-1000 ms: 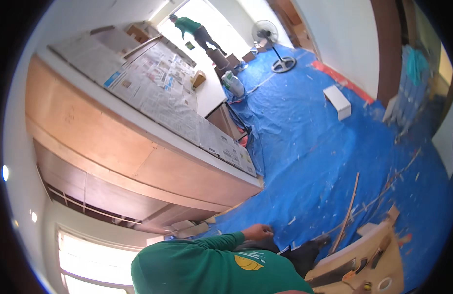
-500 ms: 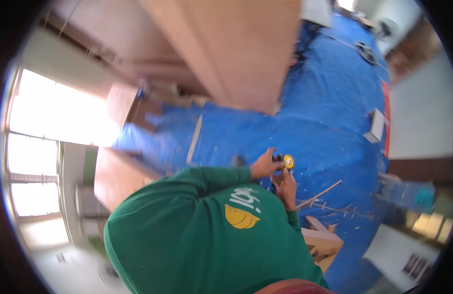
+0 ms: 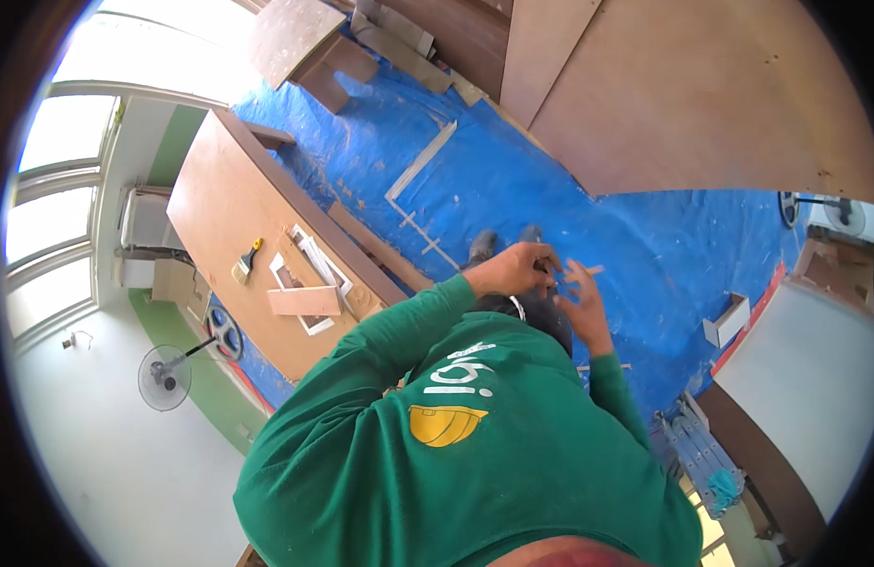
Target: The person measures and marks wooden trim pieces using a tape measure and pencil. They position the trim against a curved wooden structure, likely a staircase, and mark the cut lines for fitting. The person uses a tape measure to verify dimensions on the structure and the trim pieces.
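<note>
Both of my hands are in front of my waist, above the blue floor sheet. My left hand (image 3: 514, 270) is closed with its fingers curled inward; a small dark patch shows by its fingertips, but what it holds, if anything, is hidden. Close beside it on the right is my right hand (image 3: 584, 304), its fingers apart and pointing up toward the left one. I see nothing clearly held in it. My green sleeves (image 3: 380, 326) reach in from both sides, and my shoes (image 3: 482, 246) show just beyond the hands.
A wooden bench (image 3: 224, 213) at the left bears a paintbrush (image 3: 247, 263), a wood offcut (image 3: 304, 301) and white frame pieces (image 3: 316, 260). A large wooden panel (image 3: 701, 104) stands far right. White strips (image 3: 423, 161) lie on the blue sheet (image 3: 512, 180). A folded ladder (image 3: 701, 449) is at the right.
My view has swung left, bringing the bench and fan into sight. The yellow-and-black tape measure seen between my hands no longer shows. My right hand's fingers have spread.
</note>
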The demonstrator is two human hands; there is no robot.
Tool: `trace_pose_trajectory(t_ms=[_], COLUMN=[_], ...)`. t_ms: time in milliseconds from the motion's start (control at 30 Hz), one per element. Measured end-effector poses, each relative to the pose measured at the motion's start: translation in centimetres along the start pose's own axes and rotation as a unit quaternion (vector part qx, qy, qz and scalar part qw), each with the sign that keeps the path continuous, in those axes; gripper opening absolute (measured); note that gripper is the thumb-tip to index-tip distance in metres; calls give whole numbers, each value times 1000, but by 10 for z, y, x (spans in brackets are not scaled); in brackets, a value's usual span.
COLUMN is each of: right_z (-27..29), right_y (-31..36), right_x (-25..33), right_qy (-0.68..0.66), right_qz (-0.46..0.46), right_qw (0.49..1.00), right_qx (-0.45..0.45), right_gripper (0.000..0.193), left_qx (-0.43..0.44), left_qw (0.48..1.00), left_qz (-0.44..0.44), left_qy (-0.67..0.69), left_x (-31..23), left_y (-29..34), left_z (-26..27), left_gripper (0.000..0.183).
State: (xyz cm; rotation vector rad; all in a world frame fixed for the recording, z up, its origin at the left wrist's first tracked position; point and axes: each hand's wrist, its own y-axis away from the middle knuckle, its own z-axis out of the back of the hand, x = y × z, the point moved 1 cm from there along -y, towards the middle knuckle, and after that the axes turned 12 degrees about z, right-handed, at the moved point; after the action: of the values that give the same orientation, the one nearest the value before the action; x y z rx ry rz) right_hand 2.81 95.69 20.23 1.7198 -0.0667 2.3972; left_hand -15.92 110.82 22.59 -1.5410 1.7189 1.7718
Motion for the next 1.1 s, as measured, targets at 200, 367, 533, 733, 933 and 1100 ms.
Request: trace_pose_trajectory(t_ms=[200,367,533,733,933,1100], right_z=[3,-38,-102,-147,-197,-235], right_y=[-130,-187,-196,-239,-298,-317], right_x=[42,74,28,68,40,68], right_qy=[-145,-83,119,194,49,-168], right_qz=[-39,6,90,101,14,-209], right_qw=[948,943,949,875,962,950], right_qx=[282,322,278,433,268,159], right_gripper=[66,56,47,64,54,33], left_qx=[-111,-528,-507,-243,-133,-106], left_qw=[988,846,853,807,785,875], left_qz=[-58,-56,108,103,193,228], left_qy=[87,-50,60,528,574,414], left_x=[-77,-29,7,71,59,63], left_y=[39,81,73,3,16,11], left_z=[46,120,100,156,285,351], left_gripper=[30,43,46,38,40,46])
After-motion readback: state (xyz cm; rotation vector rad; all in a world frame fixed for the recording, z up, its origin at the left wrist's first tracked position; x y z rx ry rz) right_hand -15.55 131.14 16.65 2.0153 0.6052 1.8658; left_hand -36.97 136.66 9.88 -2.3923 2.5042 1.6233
